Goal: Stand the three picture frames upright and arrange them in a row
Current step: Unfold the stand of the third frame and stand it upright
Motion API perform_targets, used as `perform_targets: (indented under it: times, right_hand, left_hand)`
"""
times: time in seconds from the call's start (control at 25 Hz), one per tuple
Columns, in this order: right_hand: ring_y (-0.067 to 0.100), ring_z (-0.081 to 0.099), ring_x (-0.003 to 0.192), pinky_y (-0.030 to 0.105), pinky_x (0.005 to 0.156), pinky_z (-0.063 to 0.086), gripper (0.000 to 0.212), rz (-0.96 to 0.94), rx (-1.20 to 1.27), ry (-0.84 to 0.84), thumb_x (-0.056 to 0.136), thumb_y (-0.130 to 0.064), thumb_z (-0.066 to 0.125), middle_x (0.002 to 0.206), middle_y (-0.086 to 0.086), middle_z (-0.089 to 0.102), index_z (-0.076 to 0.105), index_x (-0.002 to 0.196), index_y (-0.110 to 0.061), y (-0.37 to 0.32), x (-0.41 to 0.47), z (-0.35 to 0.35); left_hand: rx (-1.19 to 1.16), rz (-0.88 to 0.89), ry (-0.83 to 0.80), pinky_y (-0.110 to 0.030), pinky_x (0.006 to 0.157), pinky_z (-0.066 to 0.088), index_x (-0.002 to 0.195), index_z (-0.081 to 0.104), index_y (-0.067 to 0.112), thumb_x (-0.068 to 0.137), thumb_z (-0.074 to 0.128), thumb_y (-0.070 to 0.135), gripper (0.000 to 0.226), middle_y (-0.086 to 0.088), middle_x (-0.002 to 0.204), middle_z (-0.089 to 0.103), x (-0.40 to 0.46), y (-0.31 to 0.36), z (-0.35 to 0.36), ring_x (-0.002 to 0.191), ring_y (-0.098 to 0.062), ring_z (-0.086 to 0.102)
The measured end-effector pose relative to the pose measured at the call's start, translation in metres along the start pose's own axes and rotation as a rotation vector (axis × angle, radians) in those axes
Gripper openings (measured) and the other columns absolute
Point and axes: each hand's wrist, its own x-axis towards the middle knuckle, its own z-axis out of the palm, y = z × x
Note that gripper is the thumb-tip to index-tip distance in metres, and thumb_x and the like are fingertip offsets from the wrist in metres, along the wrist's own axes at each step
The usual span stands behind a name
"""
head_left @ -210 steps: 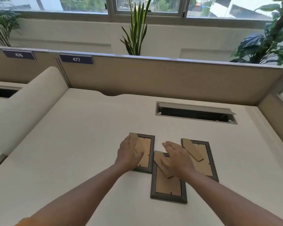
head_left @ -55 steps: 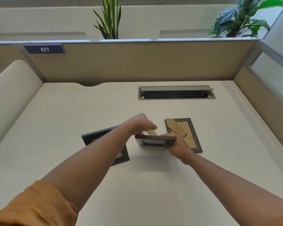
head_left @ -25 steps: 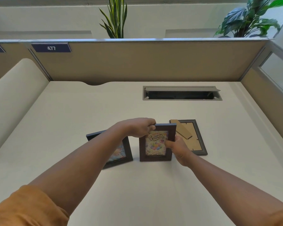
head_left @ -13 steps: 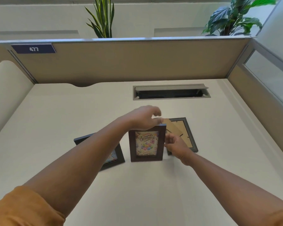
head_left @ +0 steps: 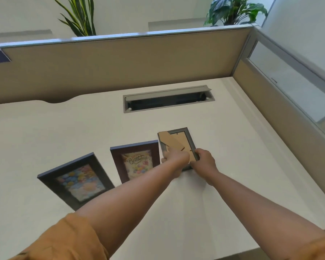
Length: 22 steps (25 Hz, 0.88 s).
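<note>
Two picture frames stand upright on the white desk (head_left: pixel 214 212): a dark frame with a balloon picture (head_left: pixel 77 181) at the left and a brown "Happy Birthday" frame (head_left: pixel 136 161) beside it. To their right a third, grey frame (head_left: pixel 178 141) lies face down, its cardboard back and stand showing. My left hand (head_left: pixel 174 156) grips its near left edge and my right hand (head_left: pixel 204 162) grips its near right corner. The frame's near end is hidden under my hands.
An open cable tray slot (head_left: pixel 168 100) sits in the desk behind the frames. A beige partition (head_left: pixel 120 62) closes the back and another partition (head_left: pixel 281 109) closes the right side. Plants (head_left: pixel 233 10) stand beyond it.
Both hands have left the birthday frame, which stands by itself, and moved right onto the face-down grey frame. My view has tilted.
</note>
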Motion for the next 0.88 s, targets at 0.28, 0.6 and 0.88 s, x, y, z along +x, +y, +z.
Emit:
perform_targets:
  times: [0.28,0.6,0.88]
  right_hand:
    - [0.030,0.051,0.119,0.037,0.094,0.050,0.072,-0.055,-0.137,-0.092,0.078,-0.020,0.078,0.133,0.007,0.048,0.051,0.144,-0.023,0.020,0.007,0.006]
    - [0.018,0.044,0.097,0.026,0.080,0.039,0.060,-0.089,-0.240,-0.134,0.084,-0.029,0.071,0.125,0.002,0.043,0.053,0.139,-0.018,0.044,0.022,0.011]
    - [0.029,0.046,0.126,0.026,0.093,0.042,0.060,-0.144,-0.240,-0.111,0.091,-0.023,0.070,0.141,0.007,0.039,0.049,0.147,-0.019,0.051,0.018,0.012]
  left_hand:
    - [-0.024,-0.127,0.105,-0.047,0.116,0.033,0.155,0.020,0.026,0.095,0.046,0.026,0.066,-0.009,0.154,0.023,0.013,-0.001,0.014,0.136,-0.031,0.031]
    - [-0.288,-0.159,0.201,-0.048,0.103,0.049,0.137,0.049,0.035,0.088,0.044,0.018,0.052,-0.005,0.143,0.026,0.036,0.003,0.024,0.120,-0.033,0.046]
    - [-0.422,-0.065,0.264,-0.026,0.056,0.040,0.109,0.061,0.028,0.093,0.057,0.011,0.024,-0.004,0.119,0.033,0.026,0.004,0.017,0.087,-0.022,0.050]
